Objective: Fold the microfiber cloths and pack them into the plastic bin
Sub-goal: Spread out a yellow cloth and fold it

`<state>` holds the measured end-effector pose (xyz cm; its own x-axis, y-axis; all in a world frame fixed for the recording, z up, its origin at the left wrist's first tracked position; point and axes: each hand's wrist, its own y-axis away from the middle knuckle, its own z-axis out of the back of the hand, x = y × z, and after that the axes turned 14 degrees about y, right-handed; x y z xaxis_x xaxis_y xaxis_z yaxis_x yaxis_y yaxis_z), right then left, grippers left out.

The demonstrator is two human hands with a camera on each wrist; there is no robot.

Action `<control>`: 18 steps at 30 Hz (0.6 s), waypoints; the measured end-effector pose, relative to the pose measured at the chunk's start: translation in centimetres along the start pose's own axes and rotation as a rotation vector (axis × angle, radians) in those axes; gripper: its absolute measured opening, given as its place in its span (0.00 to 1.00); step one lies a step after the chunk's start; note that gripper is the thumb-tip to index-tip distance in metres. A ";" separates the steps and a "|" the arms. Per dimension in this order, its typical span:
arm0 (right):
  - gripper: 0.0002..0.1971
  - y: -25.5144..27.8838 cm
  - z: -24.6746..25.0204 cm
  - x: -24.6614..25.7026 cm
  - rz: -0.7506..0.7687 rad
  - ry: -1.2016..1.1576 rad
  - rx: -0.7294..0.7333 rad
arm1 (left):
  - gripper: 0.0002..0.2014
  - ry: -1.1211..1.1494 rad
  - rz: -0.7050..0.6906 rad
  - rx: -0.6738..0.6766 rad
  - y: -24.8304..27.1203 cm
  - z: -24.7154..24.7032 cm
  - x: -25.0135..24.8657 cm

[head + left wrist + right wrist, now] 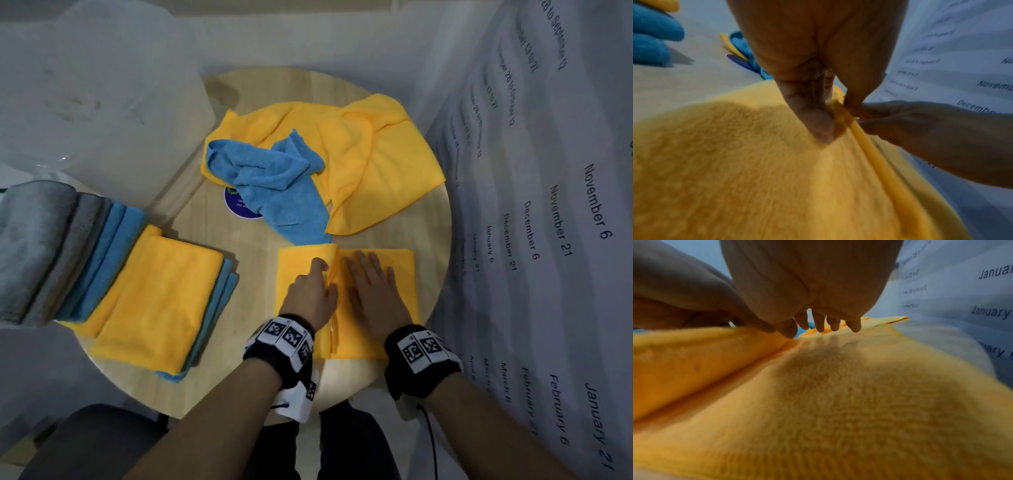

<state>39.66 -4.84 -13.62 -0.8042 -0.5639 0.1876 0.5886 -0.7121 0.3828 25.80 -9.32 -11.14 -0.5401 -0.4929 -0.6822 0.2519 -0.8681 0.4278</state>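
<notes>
A round wooden table (404, 370) carries the cloths. On its far side lie loose yellow cloths (370, 161) with a crumpled blue cloth (274, 178) partly on top, which covers part of a round blue sticker (239, 207). A half-folded yellow cloth (397, 274) lies near the front edge, and a stack of folded cloths (154, 298) sits at the left.

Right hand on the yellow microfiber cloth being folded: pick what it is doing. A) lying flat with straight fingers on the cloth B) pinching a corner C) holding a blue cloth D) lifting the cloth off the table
A: the right hand lies flat, fingers straight, on the yellow microfiber cloth, while the left hand grips the fold.
</notes>
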 end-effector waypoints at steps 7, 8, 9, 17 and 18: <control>0.35 -0.5 -1.0 1.3 0.121 0.065 -0.058 | 0.17 -0.007 -0.284 -0.179 0.5 1.5 2.4; 0.37 -0.6 -1.3 1.4 0.130 0.099 -0.003 | 0.19 -0.083 -0.347 -0.171 0.6 1.7 3.2; 0.38 -0.7 -1.5 1.5 0.129 0.122 0.022 | 0.21 -0.182 -0.386 -0.136 0.6 1.6 4.1; 0.46 -1.3 -1.9 0.5 0.074 0.227 0.085 | 0.40 -0.596 -0.187 0.128 0.1 1.2 6.7; 0.47 -1.4 -1.8 0.5 0.081 0.225 0.086 | 0.42 -0.596 -0.185 0.114 0.0 1.3 6.4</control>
<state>38.60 -4.84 -15.69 -0.7107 -0.7033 0.0183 0.6331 -0.6280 0.4525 21.30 -12.44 -14.73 -0.9293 -0.1895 -0.3171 0.0427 -0.9077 0.4174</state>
